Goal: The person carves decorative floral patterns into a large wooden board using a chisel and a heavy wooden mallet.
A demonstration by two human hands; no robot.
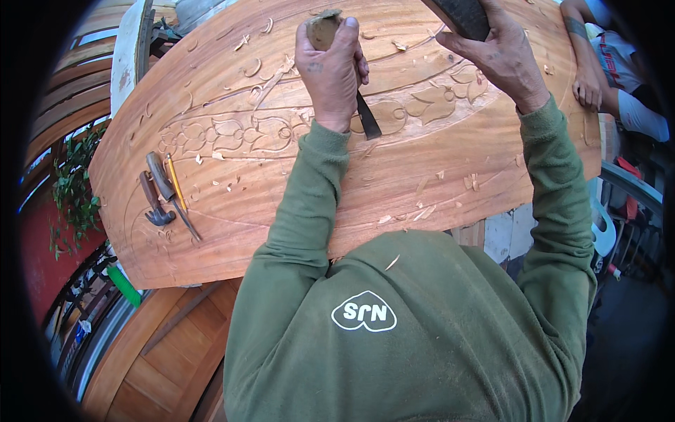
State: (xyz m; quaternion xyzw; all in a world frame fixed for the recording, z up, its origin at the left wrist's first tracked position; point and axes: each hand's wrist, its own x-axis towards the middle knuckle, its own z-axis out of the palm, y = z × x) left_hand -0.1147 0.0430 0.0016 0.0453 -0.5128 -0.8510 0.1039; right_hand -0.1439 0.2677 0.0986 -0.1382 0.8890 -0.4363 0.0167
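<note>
My left hand is closed round the handle of a chisel. The handle's worn, frayed butt shows above the fist, and the dark flat blade slants down below it over a carved wooden panel. Up at the right, my right hand grips a thick dark block, whose far end is cut off by the picture's upper edge. It is raised to the right of the chisel, apart from it. Leaf and flower shapes are carved in relief across the panel, with curled shavings scattered over it.
On the panel's left lie a small hammer, a gouge with a dark handle and a yellow pencil. Another person's arm rests at the far right edge. A panelled wooden piece stands below left, near a leafy plant.
</note>
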